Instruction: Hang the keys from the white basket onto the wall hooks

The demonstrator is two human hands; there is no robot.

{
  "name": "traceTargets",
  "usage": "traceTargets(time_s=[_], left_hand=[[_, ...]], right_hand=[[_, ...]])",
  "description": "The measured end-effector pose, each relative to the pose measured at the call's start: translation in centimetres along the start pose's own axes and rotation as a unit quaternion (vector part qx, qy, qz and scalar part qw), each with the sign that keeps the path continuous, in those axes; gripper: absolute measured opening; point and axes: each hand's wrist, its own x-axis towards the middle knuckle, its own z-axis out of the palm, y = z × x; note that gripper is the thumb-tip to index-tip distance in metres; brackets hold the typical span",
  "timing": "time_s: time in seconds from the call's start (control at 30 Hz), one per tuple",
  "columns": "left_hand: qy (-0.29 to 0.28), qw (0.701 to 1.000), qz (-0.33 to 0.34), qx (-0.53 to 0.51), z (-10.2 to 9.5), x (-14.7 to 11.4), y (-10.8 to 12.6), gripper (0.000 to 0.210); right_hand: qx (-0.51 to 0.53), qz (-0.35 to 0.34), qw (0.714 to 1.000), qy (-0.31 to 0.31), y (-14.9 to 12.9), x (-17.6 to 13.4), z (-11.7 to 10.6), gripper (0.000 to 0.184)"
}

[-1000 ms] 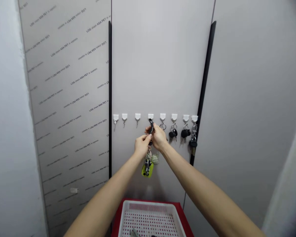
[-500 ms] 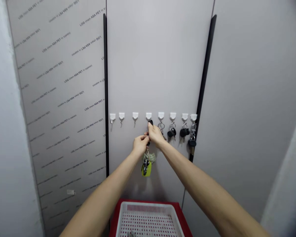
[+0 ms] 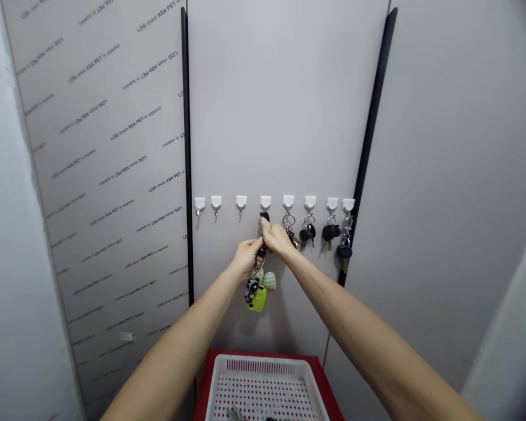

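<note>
Head view: held a black strap (image 3: 265,216) just under a white hook (image 3: 265,202)

Pinched the lower part of the black strap in the left hand (image 3: 246,257), thumb against fingers. Closed the right hand (image 3: 277,237) round the upper part, just above and beside the left, leaving the strap's top in sight over the thumb. Had that top close below the white hook, fourth from the left in a row of eight; could not tell caught from free. Let dangle beneath both hands a green tag (image 3: 258,302), a dark charm (image 3: 253,286) overlapping it and a pale green charm (image 3: 270,281) beside it.

Saw a key ring (image 3: 289,220) on the fifth hook, just beside the right hand, then black keys (image 3: 307,234) on the sixth, more on the seventh and a black fob (image 3: 344,251) on the eighth. Noted a black handle (image 3: 187,158) along the door's left edge. Saw below a white basket (image 3: 263,366) on a red surface (image 3: 325,380), well apart from the hands.
</note>
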Motion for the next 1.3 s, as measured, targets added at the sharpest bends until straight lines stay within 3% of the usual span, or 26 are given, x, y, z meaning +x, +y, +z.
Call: traceTargets(time_s=[0.2, 0.3, 0.47, 0.67, 0.73, 0.83, 0.93, 1.03, 1.13, 1.17, 1.23, 1.3], left_hand=[[-0.001, 0.999, 0.037, 0.036, 0.5, -0.1, 0.1, 0.023], [0.003, 0.998, 0.035, 0.046, 0.9, 0.0, 0.4, 0.021], [-0.008, 0.999, -0.007, 0.053, 0.7, 0.2, -0.4, 0.017], [0.025, 0.997, 0.013, 0.066, -0.1, 0.0, -1.7, 0.009], [0.055, 0.993, 0.048, 0.089, -0.6, -0.3, -2.2, 0.006], [0.107, 0.979, 0.103, 0.137, -2.0, -1.2, -3.7, 0.024], [0.133, 0.964, 0.119, 0.195, -4.1, -3.3, -6.3, 0.029], [0.075, 0.95, 0.069, 0.294, -6.1, -6.9, -9.5, 0.023], [-0.09, 0.911, -0.029, 0.401, -7.3, -10.9, -12.7, 0.024], [-0.153, 0.885, -0.052, 0.437, -7.5, -12.0, -13.7, 0.027], [-0.253, 0.817, -0.071, 0.514, -7.8, -13.7, -15.0, 0.03], [-0.29, 0.755, -0.063, 0.585, -7.9, -14.6, -15.8, 0.028]], right_hand=[[-0.07, 0.006, 0.996, 0.061, -0.9, -0.8, -0.5, 0.055], [-0.097, 0.018, 0.993, 0.062, -1.5, -0.7, -1.1, 0.056], [-0.183, 0.049, 0.982, -0.02, -1.6, -0.3, -1.2, 0.045], [-0.239, 0.027, 0.967, -0.086, -1.4, -1.5, -0.6, 0.046], [-0.244, 0.001, 0.965, -0.099, -0.8, -2.6, -0.4, 0.048], [-0.227, -0.041, 0.965, -0.121, 1.0, -5.5, 0.0, 0.045], [-0.175, -0.077, 0.963, -0.19, 3.8, -9.6, 0.5, 0.037], [-0.118, -0.113, 0.918, -0.362, 7.2, -14.6, 1.3, 0.035], [-0.104, -0.134, 0.837, -0.521, 10.2, -19.0, 2.5, 0.032], [-0.103, -0.137, 0.821, -0.545, 11.0, -20.1, 2.9, 0.032], [-0.106, -0.132, 0.816, -0.553, 11.9, -21.7, 3.8, 0.03], [-0.124, -0.117, 0.83, -0.53, 12.2, -22.6, 4.6, 0.024]])
